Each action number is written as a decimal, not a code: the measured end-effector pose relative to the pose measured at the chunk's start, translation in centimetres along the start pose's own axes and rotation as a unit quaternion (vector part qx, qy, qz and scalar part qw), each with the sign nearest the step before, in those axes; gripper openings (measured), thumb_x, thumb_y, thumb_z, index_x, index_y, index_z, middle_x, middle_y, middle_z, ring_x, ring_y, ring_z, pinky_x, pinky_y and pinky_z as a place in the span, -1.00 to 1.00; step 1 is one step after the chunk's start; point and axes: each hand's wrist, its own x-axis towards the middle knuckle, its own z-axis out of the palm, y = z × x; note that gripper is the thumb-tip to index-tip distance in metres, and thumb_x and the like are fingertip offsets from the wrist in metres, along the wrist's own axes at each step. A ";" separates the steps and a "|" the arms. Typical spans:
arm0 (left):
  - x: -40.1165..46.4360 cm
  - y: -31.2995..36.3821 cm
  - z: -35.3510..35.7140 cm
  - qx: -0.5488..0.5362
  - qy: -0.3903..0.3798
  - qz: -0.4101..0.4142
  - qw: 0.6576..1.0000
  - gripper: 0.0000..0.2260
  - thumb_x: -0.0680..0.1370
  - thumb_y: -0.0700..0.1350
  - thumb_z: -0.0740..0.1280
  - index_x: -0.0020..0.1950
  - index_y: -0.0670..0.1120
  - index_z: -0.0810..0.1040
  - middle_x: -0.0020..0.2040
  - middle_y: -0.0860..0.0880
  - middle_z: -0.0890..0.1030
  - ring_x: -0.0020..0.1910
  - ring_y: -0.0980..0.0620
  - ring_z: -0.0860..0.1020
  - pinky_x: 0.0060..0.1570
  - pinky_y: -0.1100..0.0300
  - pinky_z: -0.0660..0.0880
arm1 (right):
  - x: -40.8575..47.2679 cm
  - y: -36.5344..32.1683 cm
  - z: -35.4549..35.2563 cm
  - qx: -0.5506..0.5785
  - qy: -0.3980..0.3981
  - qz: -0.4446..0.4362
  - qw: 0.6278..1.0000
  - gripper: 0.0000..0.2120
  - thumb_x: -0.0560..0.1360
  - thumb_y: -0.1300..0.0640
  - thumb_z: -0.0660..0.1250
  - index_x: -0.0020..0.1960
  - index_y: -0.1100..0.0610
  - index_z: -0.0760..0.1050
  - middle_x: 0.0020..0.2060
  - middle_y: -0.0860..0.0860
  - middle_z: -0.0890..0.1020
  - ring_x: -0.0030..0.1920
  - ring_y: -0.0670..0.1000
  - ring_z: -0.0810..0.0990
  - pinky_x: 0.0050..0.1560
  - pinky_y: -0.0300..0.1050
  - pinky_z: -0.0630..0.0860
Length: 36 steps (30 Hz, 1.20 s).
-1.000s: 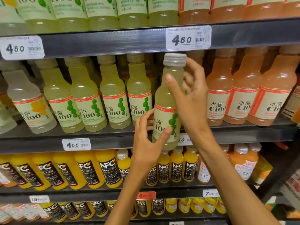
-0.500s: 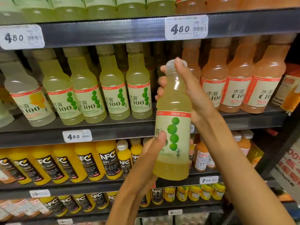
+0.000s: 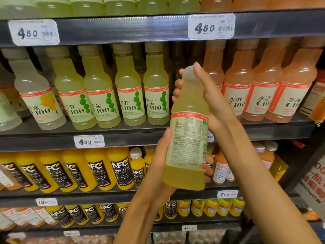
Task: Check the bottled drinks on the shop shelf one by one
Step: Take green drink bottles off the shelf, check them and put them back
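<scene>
Both hands on one pale green bottle [image 3: 187, 141], held out in front of the shelf [image 3: 123, 136]. Left hand [image 3: 161, 162] wraps the lower half, right hand [image 3: 209, 99] grips the neck, back label's fine print facing the camera.

Both hands hold a pale green bottle [image 3: 188, 138] upright before the shelf [image 3: 123, 136]. The left hand [image 3: 161, 164] grips its base, the right hand [image 3: 211, 101] its neck; the back label faces the camera.
</scene>
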 end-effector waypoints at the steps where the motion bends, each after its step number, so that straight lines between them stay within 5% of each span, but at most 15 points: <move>1: 0.0 -0.2 -0.2 0.035 0.017 0.001 0.999 -0.36 0.48 0.36 0.13 0.33 -0.07 0.50 0.07 -0.18 0.65 -0.01 -0.10 0.64 0.03 0.01 0.56 | 0.1 0.0 0.0 -0.010 0.001 -0.009 1.000 -0.78 0.60 0.02 0.20 0.11 0.16 0.39 -0.30 0.05 0.56 -0.34 -0.02 0.59 -0.23 -0.12 0.60; 5: -0.3 0.2 -0.6 0.152 0.092 -0.020 0.984 -0.28 0.31 0.50 0.24 0.34 0.12 0.49 0.27 -0.07 0.58 0.26 -0.12 0.53 0.32 -0.20 0.35 | 0.2 -0.3 0.0 -0.106 0.040 -0.044 0.993 -0.87 0.59 0.05 0.25 0.02 0.12 0.39 -0.33 0.03 0.57 -0.36 -0.01 0.58 -0.24 -0.08 0.59; 9: -0.2 0.4 -0.4 0.085 0.075 -0.006 0.994 -0.35 0.34 0.37 0.33 0.29 0.01 0.53 0.14 -0.13 0.64 0.03 -0.11 0.64 0.08 -0.07 0.55 | 0.5 -0.4 0.0 -0.190 0.075 -0.071 0.976 -0.77 0.59 -0.05 0.24 0.07 0.11 0.43 -0.23 0.06 0.64 -0.31 0.01 0.65 -0.27 -0.08 0.63; 12: -0.4 1.1 0.4 -0.064 -0.001 0.002 0.998 -0.42 0.46 0.27 0.30 0.29 -0.13 0.52 -0.03 -0.20 0.65 -0.17 -0.10 0.65 -0.18 0.05 0.59 | 0.5 -0.1 0.1 -0.125 0.052 -0.047 0.990 -0.74 0.59 -0.05 0.22 0.12 0.14 0.43 -0.19 0.10 0.66 -0.25 0.04 0.66 -0.18 -0.05 0.64; 16: -0.7 0.8 1.0 -0.085 -0.038 -0.032 0.995 -0.33 0.50 0.31 0.18 0.34 -0.22 0.45 -0.02 -0.27 0.64 -0.11 -0.18 0.65 -0.09 0.01 0.59 | 0.6 0.7 0.2 0.057 0.001 0.024 0.998 -0.75 0.60 -0.01 0.19 0.12 0.17 0.36 -0.26 0.07 0.60 -0.32 0.00 0.61 -0.23 -0.10 0.62; 19: -0.7 1.0 0.4 0.058 0.055 -0.030 0.996 -0.40 0.40 0.41 0.20 0.22 0.02 0.59 0.09 -0.15 0.67 0.07 -0.11 0.64 0.09 -0.01 0.57 | 0.6 0.3 -0.4 0.011 0.025 0.022 0.999 -0.80 0.58 0.01 0.25 0.00 0.16 0.42 -0.32 0.05 0.54 -0.37 -0.01 0.58 -0.22 -0.10 0.59; 23: -1.0 1.9 0.7 0.015 0.037 -0.047 0.998 -0.39 0.39 0.31 0.34 0.28 -0.07 0.54 0.14 -0.19 0.64 0.07 -0.16 0.63 0.12 -0.11 0.53 | 0.9 -0.1 -0.9 -0.082 0.125 0.048 0.988 -0.75 0.53 -0.01 0.34 0.06 0.14 0.42 -0.37 0.07 0.65 -0.34 0.05 0.67 -0.25 -0.03 0.65; 27: -1.0 2.1 1.6 -0.102 -0.002 -0.025 0.994 -0.47 0.39 0.16 0.43 0.23 -0.15 0.58 0.03 -0.25 0.64 -0.13 -0.13 0.66 -0.15 0.01 0.62 | 1.0 0.1 -1.0 -0.094 0.142 0.088 0.981 -0.62 0.57 -0.07 0.27 0.23 0.18 0.38 -0.30 0.12 0.67 -0.25 0.08 0.65 -0.23 -0.04 0.64; 30: -1.5 3.1 2.6 -0.178 -0.016 0.000 0.984 -0.45 0.43 0.20 0.33 0.14 -0.24 0.62 -0.02 -0.26 0.63 -0.16 -0.11 0.65 -0.17 0.08 0.62 | 0.6 0.8 -1.1 -0.060 0.102 0.128 0.985 -0.64 0.60 -0.07 0.17 0.22 0.20 0.37 -0.20 0.13 0.54 -0.20 0.04 0.55 -0.20 -0.13 0.59; 32: -0.9 3.8 3.8 -0.182 0.026 0.004 0.983 -0.41 0.48 0.19 0.31 -0.08 -0.39 0.65 -0.17 -0.31 0.64 -0.29 -0.11 0.66 -0.32 0.14 0.61 | 0.3 1.3 -1.1 -0.012 0.089 0.154 0.984 -0.70 0.62 -0.05 0.12 0.20 0.15 0.32 -0.17 0.15 0.54 -0.18 0.05 0.56 -0.20 -0.12 0.59; 34: -0.4 4.5 4.1 -0.160 0.087 0.053 0.982 -0.27 0.60 0.11 0.13 -0.54 -0.42 0.54 -0.51 -0.29 0.57 -0.61 -0.06 0.57 -0.69 0.26 0.43 | 0.2 1.5 -0.8 0.020 0.095 0.161 0.982 -0.73 0.63 -0.02 0.10 0.08 0.19 0.39 -0.14 0.17 0.57 -0.14 0.07 0.58 -0.12 -0.06 0.59; 36: 0.0 4.8 4.1 -0.176 0.097 0.040 0.979 -0.22 0.60 0.14 0.05 -0.61 -0.39 0.51 -0.57 -0.28 0.53 -0.68 -0.10 0.53 -0.78 0.22 0.35 | 0.3 1.6 -0.7 0.006 0.109 0.154 0.982 -0.73 0.64 0.02 0.10 -0.10 0.18 0.40 -0.16 0.17 0.55 -0.15 0.08 0.56 -0.08 -0.03 0.52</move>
